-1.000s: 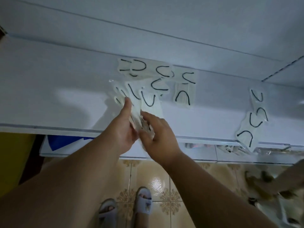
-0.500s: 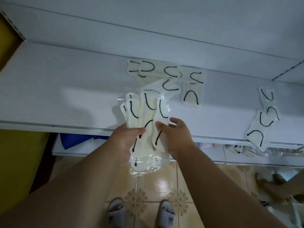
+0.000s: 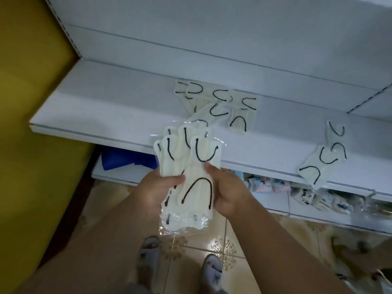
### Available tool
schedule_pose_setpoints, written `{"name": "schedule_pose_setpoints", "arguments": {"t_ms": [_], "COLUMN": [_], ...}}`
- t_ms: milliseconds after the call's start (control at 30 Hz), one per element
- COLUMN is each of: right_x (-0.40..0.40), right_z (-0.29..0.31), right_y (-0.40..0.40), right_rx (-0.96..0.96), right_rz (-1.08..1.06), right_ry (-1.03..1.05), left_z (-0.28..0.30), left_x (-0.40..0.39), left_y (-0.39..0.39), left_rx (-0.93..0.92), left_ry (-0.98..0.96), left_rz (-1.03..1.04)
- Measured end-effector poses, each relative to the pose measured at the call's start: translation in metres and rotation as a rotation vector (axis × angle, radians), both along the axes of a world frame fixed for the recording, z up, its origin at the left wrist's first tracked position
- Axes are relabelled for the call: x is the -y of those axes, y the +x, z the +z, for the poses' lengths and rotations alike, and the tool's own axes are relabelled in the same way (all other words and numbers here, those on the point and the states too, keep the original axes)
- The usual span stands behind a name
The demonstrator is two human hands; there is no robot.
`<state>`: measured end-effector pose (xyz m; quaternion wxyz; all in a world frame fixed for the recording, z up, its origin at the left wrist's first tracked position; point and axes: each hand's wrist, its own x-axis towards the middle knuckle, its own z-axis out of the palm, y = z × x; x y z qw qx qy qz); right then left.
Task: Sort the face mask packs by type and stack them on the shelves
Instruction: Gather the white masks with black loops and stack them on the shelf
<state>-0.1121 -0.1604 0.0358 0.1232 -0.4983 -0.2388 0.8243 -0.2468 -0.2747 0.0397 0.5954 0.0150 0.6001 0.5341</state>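
Both hands hold one fanned bundle of cream face mask packs (image 3: 191, 177) in clear wrappers, in front of and just below the front edge of the white shelf (image 3: 106, 107). The left hand (image 3: 157, 187) grips the bundle's left side with the thumb across its face; the right hand (image 3: 224, 187) pinches its right edge, thumb on top.

The bundle's long axis runs nearly straight away from the person, its far end overlapping the shelf edge and its near end hanging over the tiled floor (image 3: 212, 242). The loose pile of matching packs (image 3: 220, 105) lies on the shelf directly beyond the bundle's far end, in line with that axis. A smaller group of packs (image 3: 324, 155) sits well to the right of the bundle, overhanging the shelf edge.

Judging by this, squaring the fan and then pushing forward along its axis would land the bundle at the loose pile; both hands are equally near.
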Motion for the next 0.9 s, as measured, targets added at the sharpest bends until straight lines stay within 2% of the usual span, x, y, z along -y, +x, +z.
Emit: {"name": "schedule_pose_setpoints", "arguments": {"t_ms": [100, 200, 367, 600, 767, 900], "right_x": [0.018, 0.028, 0.046, 0.100, 0.153, 0.162], "right_z": [0.034, 0.073, 0.124, 0.186, 0.222, 0.247], "right_y": [0.033, 0.058, 0.074, 0.066, 0.039, 0.027], "right_rx": [-0.082, -0.115, -0.170, -0.146, -0.141, -0.147], "right_rz": [0.080, 0.101, 0.138, -0.101, -0.071, -0.141], "right_ry": [-0.020, 0.006, 0.086, 0.240, 0.343, 0.403], "left_z": [0.040, 0.080, 0.121, 0.192, 0.232, 0.259], "left_x": [0.028, 0.053, 0.071, 0.095, 0.132, 0.147], "left_y": [0.026, 0.048, 0.064, 0.037, 0.020, 0.003], "left_rx": [0.013, 0.138, -0.135, -0.147, -0.311, -0.244], "left_ry": [-0.008, 0.010, 0.057, 0.140, 0.198, 0.236], "left_rz": [0.058, 0.170, 0.069, 0.029, -0.028, 0.015]}}
